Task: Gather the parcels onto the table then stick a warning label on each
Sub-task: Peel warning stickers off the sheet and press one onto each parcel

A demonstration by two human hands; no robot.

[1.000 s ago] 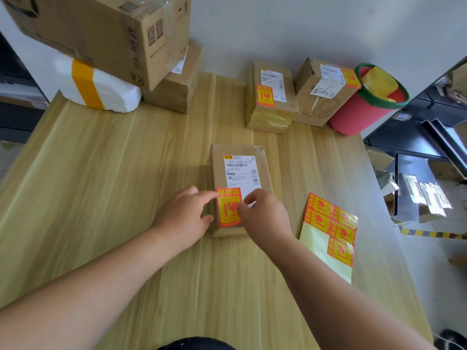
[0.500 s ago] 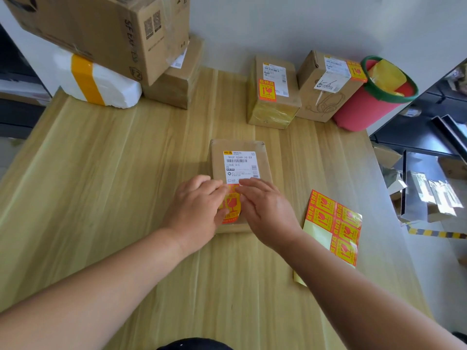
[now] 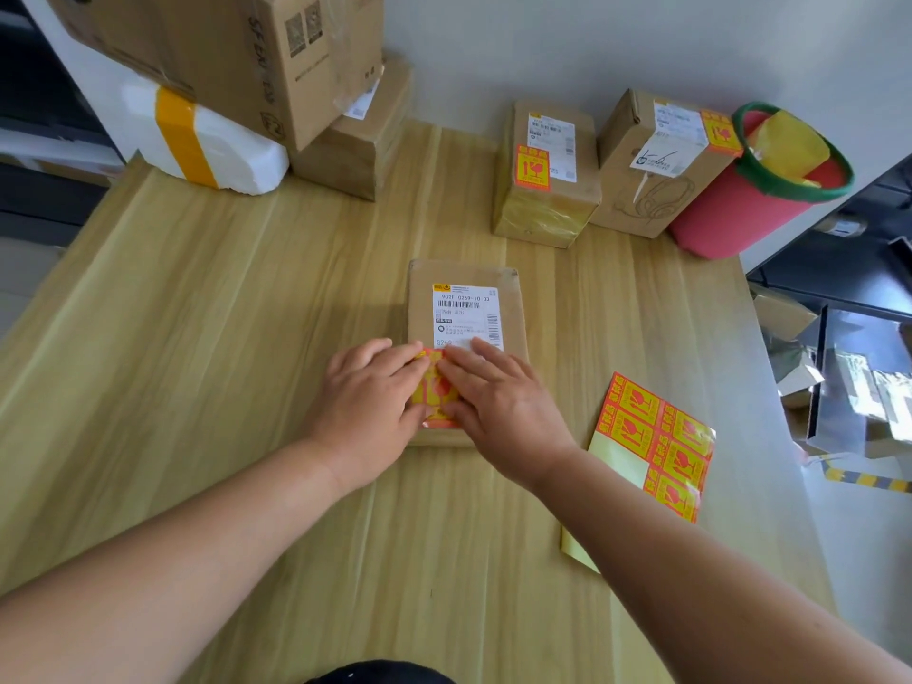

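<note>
The flat brown parcel (image 3: 464, 283) lies at the middle of the wooden table (image 3: 197, 338); the red-and-yellow warning label (image 3: 437, 392) sits on its near end, just below the white shipping label (image 3: 466, 313). The left hand (image 3: 365, 402) and right hand (image 3: 498, 407) both lie flat on the sticker, fingers straight and side by side, pressing down, pinching nothing.

Risks, as I judge them: uneven pressure could trap a crease or bubble; the sticker's top edge meets the foot of the shipping label, so a slight skew might cover print there; a hard sideways rub could slide the thin parcel on the smooth wood. The sticker sheet (image 3: 651, 446) at 4 o'clock lies partly under the right forearm, so a careless pull back could drag it toward the table's edge. At 11 o'clock a large carton (image 3: 222, 56) rests tilted across a white foam box (image 3: 207, 140) and a brown box (image 3: 355, 145); none shows a warning sticker, and tugging one out could topple the rest.

At 1 o'clock the taped box (image 3: 543, 190) and the headphone-sketch box (image 3: 661, 175) each carry a sticker.

Containers: the red bucket (image 3: 740, 224) at 2 o'clock, leaning against the wall, holds crumpled yellow paper (image 3: 789, 145), probably spent backing; every parcel is sealed, contents unseen.
</note>
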